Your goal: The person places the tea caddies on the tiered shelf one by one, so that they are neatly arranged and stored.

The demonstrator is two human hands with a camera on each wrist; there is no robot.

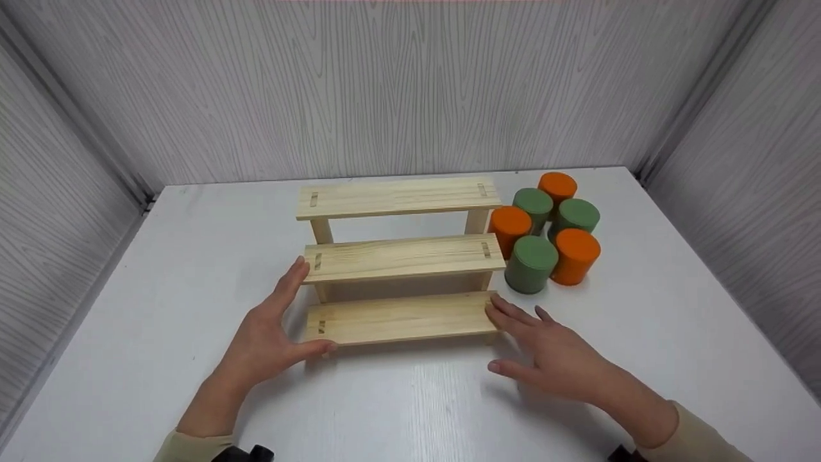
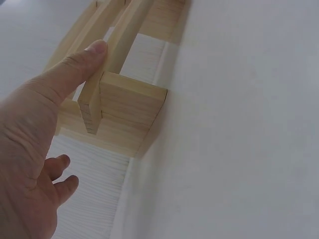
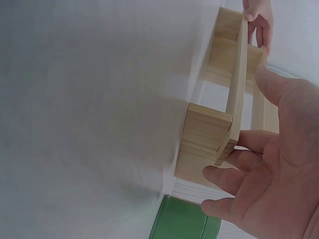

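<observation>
A three-step rack of pale wood [image 1: 401, 258] stands upright on the white table. At its left end is my left hand [image 1: 264, 337], thumb and fingers spread wide. The thumb touches the front edge of the lowest board [image 2: 124, 37], and the fingertips reach the left end of the middle board. On the other side, my right hand [image 1: 555, 356] rests its fingertips against the right end of the lowest board [image 3: 238, 89]. Its thumb stands away from the wood. Neither hand's fingers are curled round the rack.
Right of the rack stand three green cylinders [image 1: 532, 263] and three orange cylinders [image 1: 576, 256], grouped closely together. One green cylinder [image 3: 182, 219] shows below the right hand in the right wrist view. Grey wood-grain panels [image 1: 410, 90] wall in the white table [image 1: 410, 410].
</observation>
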